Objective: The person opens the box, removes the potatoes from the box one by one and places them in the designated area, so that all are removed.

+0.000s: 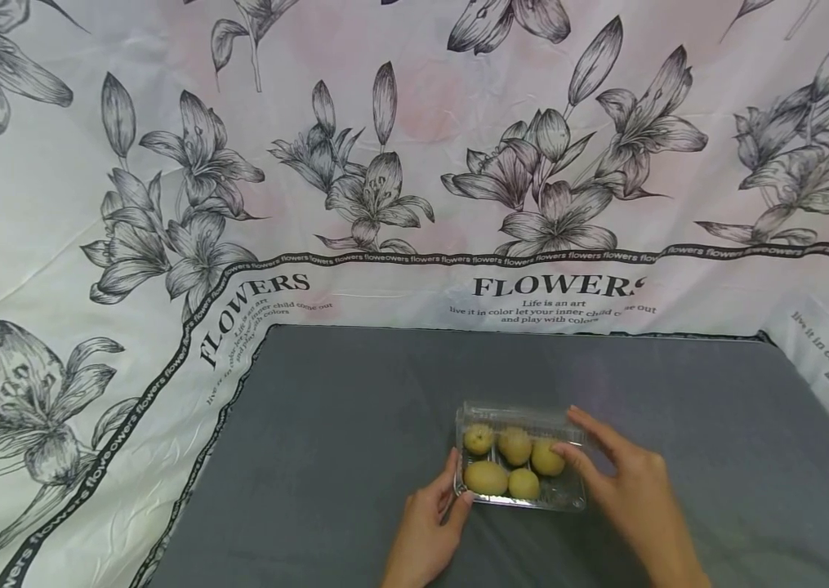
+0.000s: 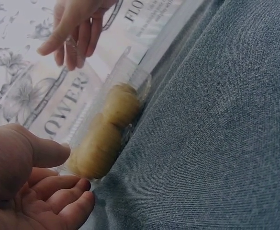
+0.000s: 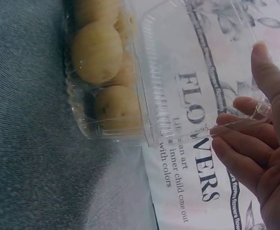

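A clear plastic clamshell box (image 1: pixel 561 496) stands on the dark grey table, holding several round to oval yellow pieces (image 1: pixel 486 478) that look like small potatoes. My left hand (image 1: pixel 429 518) grips the left end of the box, thumb at the front corner and fingers along the side. At the right, my right hand (image 1: pixel 635 482) holds the edge of the raised clear lid (image 3: pixel 178 72) between thumb and fingers. In the right wrist view the lid stands away from the box along one long side. The left wrist view shows yellow pieces (image 2: pixel 99 148) just past the left fingertips.
The dark grey tabletop (image 1: pixel 326 425) stretches around the box. A white cloth (image 1: pixel 399 294) printed with lilies and lettering rises behind the table and along its sides.
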